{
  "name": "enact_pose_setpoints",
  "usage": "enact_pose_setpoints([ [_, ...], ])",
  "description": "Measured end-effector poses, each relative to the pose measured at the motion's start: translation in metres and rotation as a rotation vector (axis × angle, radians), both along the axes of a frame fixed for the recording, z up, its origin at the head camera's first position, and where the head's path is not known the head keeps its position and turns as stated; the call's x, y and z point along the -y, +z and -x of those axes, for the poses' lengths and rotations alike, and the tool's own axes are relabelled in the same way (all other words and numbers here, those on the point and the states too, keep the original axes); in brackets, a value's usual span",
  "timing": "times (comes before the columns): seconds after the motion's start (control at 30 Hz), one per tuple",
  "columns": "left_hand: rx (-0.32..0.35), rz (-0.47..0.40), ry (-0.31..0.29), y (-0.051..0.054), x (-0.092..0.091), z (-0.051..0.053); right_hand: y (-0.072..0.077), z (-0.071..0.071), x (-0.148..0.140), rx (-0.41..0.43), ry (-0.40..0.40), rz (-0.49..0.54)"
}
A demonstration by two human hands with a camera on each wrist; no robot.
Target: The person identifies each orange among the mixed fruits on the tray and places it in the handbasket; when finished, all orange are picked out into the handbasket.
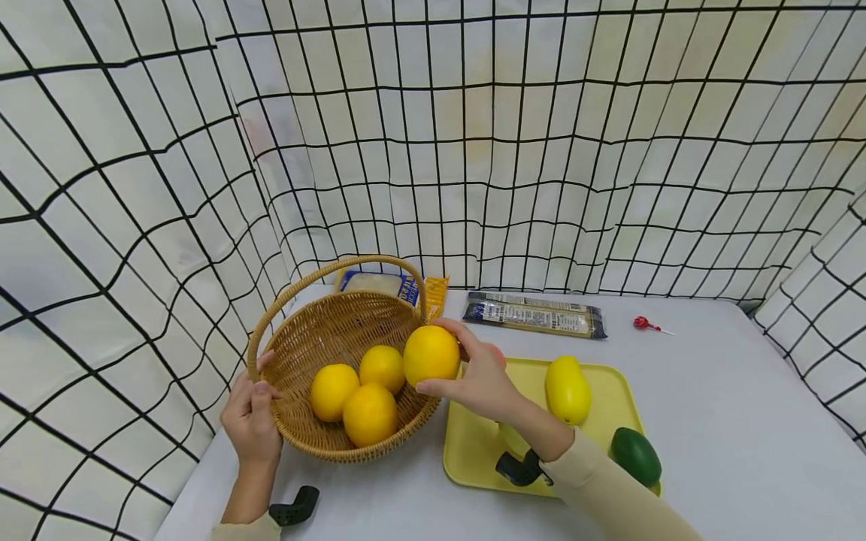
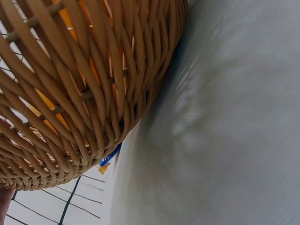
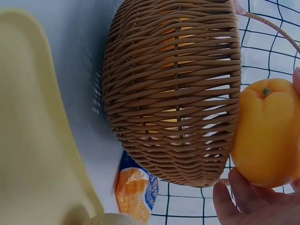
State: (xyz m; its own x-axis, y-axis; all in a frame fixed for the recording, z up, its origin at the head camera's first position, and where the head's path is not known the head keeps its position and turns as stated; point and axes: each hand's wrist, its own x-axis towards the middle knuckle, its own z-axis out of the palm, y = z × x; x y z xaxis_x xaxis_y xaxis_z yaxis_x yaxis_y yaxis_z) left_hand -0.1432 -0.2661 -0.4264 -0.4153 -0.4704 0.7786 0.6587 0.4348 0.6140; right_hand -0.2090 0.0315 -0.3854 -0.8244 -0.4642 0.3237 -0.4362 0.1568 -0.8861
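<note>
A brown wicker basket [image 1: 331,323] with an arched handle tilts toward me on the left of the table, three oranges [image 1: 370,415] inside it. My left hand [image 1: 252,421] grips the basket's left rim near the foot of the handle. At the opposite rim, my right hand [image 1: 485,378] holds another orange [image 1: 431,355] between thumb and fingers. In the right wrist view that orange [image 3: 267,136] shows its green stem end, beside the rim of the basket [image 3: 173,93]. The left wrist view is mostly the weave of the basket [image 2: 84,89].
Right of the basket lies a yellow tray [image 1: 467,451] bearing a yellow fruit [image 1: 567,391] and a dark green fruit [image 1: 636,456]; my right arm hides part of it. Behind are blue-and-orange packaging [image 1: 436,294], a long dark packet [image 1: 534,314] and a red lollipop [image 1: 641,323]. Netted white walls surround the table.
</note>
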Motion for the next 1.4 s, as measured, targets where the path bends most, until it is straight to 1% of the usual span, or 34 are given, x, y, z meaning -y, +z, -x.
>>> enact_pose_setpoints([
  [0.13, -0.008, 0.001, -0.007, 0.000, 0.000, 0.001, -0.002, 0.003, 0.007, 0.004, 0.007, -0.025],
  [0.23, -0.012, 0.002, -0.008, 0.000, 0.000, 0.002, -0.003, 0.005, 0.011, -0.012, -0.009, -0.066],
  [0.4, -0.005, 0.000, -0.001, 0.000, 0.000, 0.001, -0.004, 0.007, 0.019, 0.002, -0.030, -0.113],
  [0.5, 0.000, -0.001, 0.004, 0.000, 0.001, 0.000, -0.005, 0.008, 0.025, 0.006, -0.018, -0.127],
  [0.63, 0.012, -0.001, 0.009, 0.000, 0.001, 0.000, -0.005, 0.010, 0.031, -0.012, 0.005, -0.142],
  [0.7, 0.013, -0.001, 0.009, 0.000, 0.001, 0.000, -0.006, 0.011, 0.034, -0.020, 0.003, -0.154],
  [0.83, 0.007, 0.002, 0.005, 0.000, 0.000, 0.000, -0.009, 0.012, 0.040, -0.050, -0.020, -0.206],
  [0.97, 0.000, 0.001, -0.006, 0.000, 0.000, 0.001, -0.012, 0.012, 0.045, -0.101, -0.051, -0.284],
  [1.1, -0.004, 0.002, -0.013, 0.001, 0.000, 0.002, -0.013, 0.011, 0.048, -0.128, -0.082, -0.340],
  [1.4, -0.006, 0.007, -0.017, 0.002, -0.002, 0.000, -0.008, 0.010, 0.051, -0.081, -0.095, -0.391],
])
